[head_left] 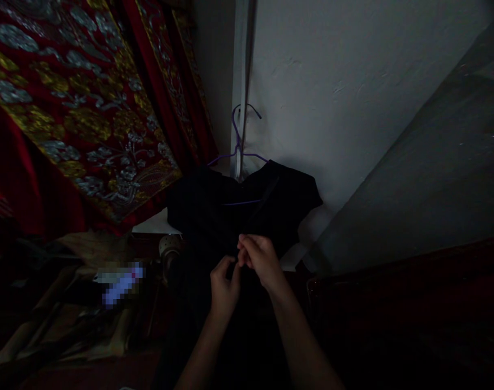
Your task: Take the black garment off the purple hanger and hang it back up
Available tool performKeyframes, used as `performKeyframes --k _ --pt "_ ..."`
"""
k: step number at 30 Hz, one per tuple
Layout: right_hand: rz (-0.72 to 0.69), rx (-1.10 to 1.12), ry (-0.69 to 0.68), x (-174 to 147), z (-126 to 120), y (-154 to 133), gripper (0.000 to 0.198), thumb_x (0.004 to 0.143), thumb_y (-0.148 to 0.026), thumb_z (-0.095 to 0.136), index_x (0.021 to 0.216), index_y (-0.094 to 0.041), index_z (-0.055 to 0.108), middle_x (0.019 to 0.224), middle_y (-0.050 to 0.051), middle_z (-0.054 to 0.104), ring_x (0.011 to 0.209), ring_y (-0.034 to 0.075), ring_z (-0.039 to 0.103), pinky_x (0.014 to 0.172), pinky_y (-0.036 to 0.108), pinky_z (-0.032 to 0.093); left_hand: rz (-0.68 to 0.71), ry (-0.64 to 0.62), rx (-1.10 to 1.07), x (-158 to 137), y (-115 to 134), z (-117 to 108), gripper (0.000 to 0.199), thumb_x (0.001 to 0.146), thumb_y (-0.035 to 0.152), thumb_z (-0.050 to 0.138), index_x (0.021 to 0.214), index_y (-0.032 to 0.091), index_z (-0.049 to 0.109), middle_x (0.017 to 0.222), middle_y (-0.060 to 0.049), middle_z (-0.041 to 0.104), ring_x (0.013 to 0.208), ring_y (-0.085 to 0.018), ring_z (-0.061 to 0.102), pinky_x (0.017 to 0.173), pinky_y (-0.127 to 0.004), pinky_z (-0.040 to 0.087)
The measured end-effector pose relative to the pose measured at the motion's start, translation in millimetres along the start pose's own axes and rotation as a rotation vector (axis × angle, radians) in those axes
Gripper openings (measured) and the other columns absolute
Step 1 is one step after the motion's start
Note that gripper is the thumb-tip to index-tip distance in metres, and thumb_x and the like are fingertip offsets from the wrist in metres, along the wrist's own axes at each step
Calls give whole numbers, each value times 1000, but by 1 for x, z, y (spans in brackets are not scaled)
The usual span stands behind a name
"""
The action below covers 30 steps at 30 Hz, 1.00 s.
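A black short-sleeved garment [287,208] hangs on a purple wire hanger [238,146] against the wall corner, its open neckline facing me. Both of my hands are at the middle of its front, below the neckline. My left hand [225,287] has its thumb and forefinger curled toward each other at the dark cloth. Just above and to the right, my right hand [261,257] is closed, thumb and forefinger pinched together on the garment's front edge. Their fingertips nearly meet. In the dim light, the exact bit of cloth or any fastening between them cannot be made out.
Red cloth [88,108] with gold and silver embroidery hangs at the upper left. Below it stands a wooden frame [121,330], near a blurred-out patch. A clog-type shoe [169,246] lies beside the garment. The pale wall [352,81] fills the right.
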State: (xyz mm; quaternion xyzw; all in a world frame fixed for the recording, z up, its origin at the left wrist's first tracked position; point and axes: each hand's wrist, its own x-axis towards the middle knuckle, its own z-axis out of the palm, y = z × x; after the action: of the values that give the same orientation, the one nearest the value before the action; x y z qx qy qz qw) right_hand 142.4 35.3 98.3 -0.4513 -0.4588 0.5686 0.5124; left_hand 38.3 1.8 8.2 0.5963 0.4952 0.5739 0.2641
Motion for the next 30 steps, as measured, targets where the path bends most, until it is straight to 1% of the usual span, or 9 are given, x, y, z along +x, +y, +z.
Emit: performKeyframes --k 5,8,11,13,17,19,24,27,30 --pt "-245 81 97 41 5 -96 33 75 -47 67 65 -18 57 43 -4 53 34 5 37 35 18 19 30 -130 166 12 -9 -2 24 95 31 57 77 18 65 71 -3 67 65 -18 64 61 -26 44" --pt "-354 83 103 44 11 -121 33 81 -47 64 68 -19 56 45 -4 54 36 4 39 36 17 20 48 -244 285 29 -15 -11 27 96 33 57 75 19 66 68 -4 67 62 -19 64 59 -28 45" --pt "-405 25 82 36 14 -110 38 85 -54 61 70 -19 56 47 -4 56 35 5 41 36 17 24 143 -276 295 56 -3 -30 17 93 32 63 87 20 73 83 -7 73 76 -22 70 71 -33 52" --pt "-423 -20 68 32 14 -96 40 86 -56 61 71 -20 55 47 -4 56 35 5 41 37 18 27 262 -194 216 77 19 -45 23 92 30 66 113 21 72 105 -9 74 97 -24 70 88 -36 53" --pt "-435 -91 31 28 17 -82 41 89 -56 58 69 -20 55 46 -5 55 37 6 42 39 19 29 501 17 124 120 80 -64 39 98 23 57 138 21 58 100 -4 72 90 -17 68 88 -32 52" --pt "-466 -125 5 25 19 -86 39 91 -53 56 70 -20 55 47 -5 54 39 7 43 41 20 30 612 -32 172 137 105 -65 34 100 21 54 133 21 61 98 -4 70 89 -15 66 86 -30 51" --pt "-595 -314 66 26 13 -92 33 96 -43 52 72 -21 56 50 -4 52 44 10 47 46 23 32 761 -98 283 157 135 -58 12 98 20 59 90 16 68 89 -3 65 84 -15 62 77 -26 49" --pt "-623 -502 119 39 2 -70 33 95 -37 53 66 -22 55 51 -3 50 48 11 48 49 24 31 755 53 256 162 138 -66 13 97 24 59 88 17 64 86 -2 63 83 -15 60 77 -27 47" --pt "-497 -541 54 44 -8 -36 33 93 -36 52 63 -22 54 49 -2 49 47 12 46 47 24 28 486 347 1 168 125 -92 14 96 29 61 88 18 61 82 1 58 80 -13 56 78 -25 45"
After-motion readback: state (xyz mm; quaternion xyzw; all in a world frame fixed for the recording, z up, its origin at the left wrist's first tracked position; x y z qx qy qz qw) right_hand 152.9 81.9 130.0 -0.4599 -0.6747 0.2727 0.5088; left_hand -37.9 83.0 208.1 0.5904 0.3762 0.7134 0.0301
